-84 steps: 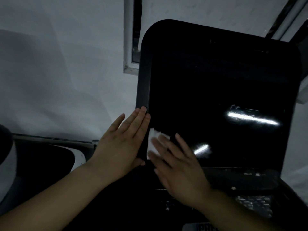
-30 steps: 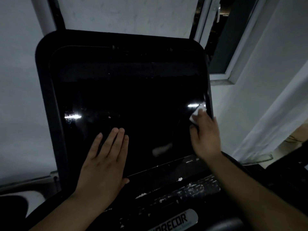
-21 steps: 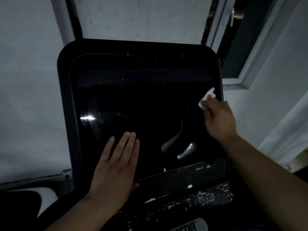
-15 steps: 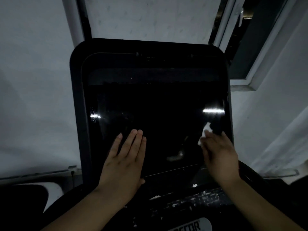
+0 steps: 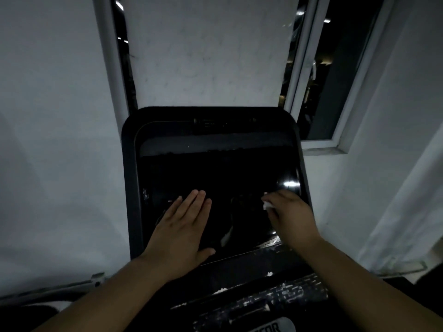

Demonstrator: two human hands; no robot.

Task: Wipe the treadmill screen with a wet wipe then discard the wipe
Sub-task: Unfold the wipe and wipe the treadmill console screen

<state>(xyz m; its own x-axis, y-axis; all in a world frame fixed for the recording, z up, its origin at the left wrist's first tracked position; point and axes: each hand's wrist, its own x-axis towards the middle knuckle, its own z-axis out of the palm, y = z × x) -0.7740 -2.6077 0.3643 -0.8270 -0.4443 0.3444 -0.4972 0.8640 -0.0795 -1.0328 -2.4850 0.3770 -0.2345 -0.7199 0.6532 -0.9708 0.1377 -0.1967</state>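
The treadmill screen (image 5: 215, 171) is a large black glossy panel with rounded corners, tilted back in the middle of the view. My left hand (image 5: 184, 226) lies flat on its lower left part, fingers together and straight. My right hand (image 5: 290, 214) presses a small white wet wipe (image 5: 266, 205) against the lower right part of the glass; only a corner of the wipe shows past my fingers.
Below the screen is the worn black console (image 5: 263, 300) with flaking white patches and part of a brand label. A white wall and an open window frame (image 5: 318, 144) stand behind. A pale curtain (image 5: 407, 188) hangs at the right.
My right hand with the wipe went from the screen's lower left to its right edge, up and back down, and now sits lower right. My left hand moved from the left bezel onto the glass.
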